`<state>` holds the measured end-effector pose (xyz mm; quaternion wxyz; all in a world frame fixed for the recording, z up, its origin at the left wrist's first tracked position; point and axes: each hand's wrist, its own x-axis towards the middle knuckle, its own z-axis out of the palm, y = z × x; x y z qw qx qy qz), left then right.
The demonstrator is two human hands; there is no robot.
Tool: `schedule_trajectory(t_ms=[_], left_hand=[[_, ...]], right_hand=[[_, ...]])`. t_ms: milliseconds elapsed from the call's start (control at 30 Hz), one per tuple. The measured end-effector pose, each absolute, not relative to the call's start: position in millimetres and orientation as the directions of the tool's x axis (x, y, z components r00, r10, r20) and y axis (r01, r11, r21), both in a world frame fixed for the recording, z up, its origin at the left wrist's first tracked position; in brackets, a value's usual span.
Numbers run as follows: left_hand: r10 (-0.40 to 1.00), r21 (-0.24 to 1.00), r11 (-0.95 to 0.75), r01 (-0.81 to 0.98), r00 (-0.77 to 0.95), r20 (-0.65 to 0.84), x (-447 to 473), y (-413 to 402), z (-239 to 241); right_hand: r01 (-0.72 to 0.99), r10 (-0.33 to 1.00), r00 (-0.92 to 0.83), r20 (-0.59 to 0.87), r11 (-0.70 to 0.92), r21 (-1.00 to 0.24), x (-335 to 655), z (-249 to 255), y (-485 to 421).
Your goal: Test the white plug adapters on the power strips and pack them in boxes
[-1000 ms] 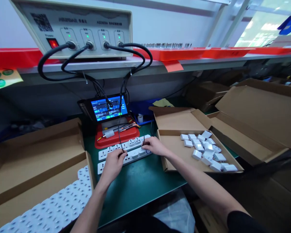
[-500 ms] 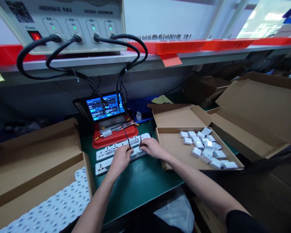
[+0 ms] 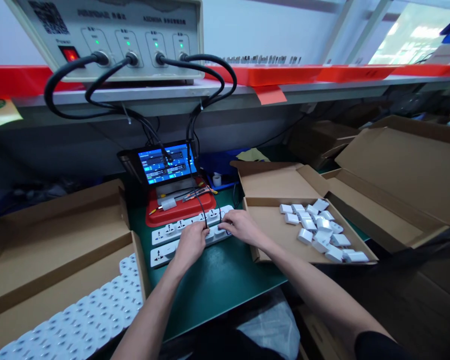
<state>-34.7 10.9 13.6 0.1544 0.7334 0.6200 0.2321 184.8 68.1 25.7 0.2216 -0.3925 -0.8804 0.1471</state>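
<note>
Two white power strips lie side by side on the green table mat; the front power strip (image 3: pixel 158 257) is partly behind my hands, and the rear power strip (image 3: pixel 159 236) runs just beyond it. My left hand (image 3: pixel 190 244) pinches the end of a thin black cable (image 3: pixel 201 205) over the front strip. My right hand (image 3: pixel 243 227), farther right along that strip, pinches the end of a second black cable (image 3: pixel 218 200). Small white adapters sit in the front strip under my fingers, and my fingers hide the cable plugs.
A lit screen (image 3: pixel 168 164) stands behind a red tray (image 3: pixel 153 218). On the right, a cardboard box (image 3: pixel 270 235) holds loose white adapters (image 3: pixel 324 225). Packed white adapters (image 3: pixel 93 315) fill part of the left cardboard box (image 3: pixel 60 280). Above, a tester box (image 3: pixel 135 20) with thick cables sits on a shelf.
The view has shifted a little, so everything appears slightly to the right. Both hands stay at the front strip with their cables, with only slight finger movement.
</note>
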Motion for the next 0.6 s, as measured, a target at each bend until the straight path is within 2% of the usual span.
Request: schedule_trajectory(t_ms=[233,367,600], left_hand=[[0.985,0.535,-0.165,0.829,0.112,0.13,-38.1,11.4,15.3],[0.983,0.518,-0.175,0.837,0.116,0.145,-38.6,11.3,14.6],[0.981,0.573,-0.19,0.797,0.124,0.152,-41.5,14.5,9.5]], right_hand=[[0.582,0.749,-0.548,0.372,0.661,-0.474,185.8,52.8,55.2],[0.563,0.733,-0.563,0.382,0.679,-0.472,182.0,54.2,46.8],[0.539,0.7,-0.575,0.423,0.713,-0.448,176.5,52.2,42.0]])
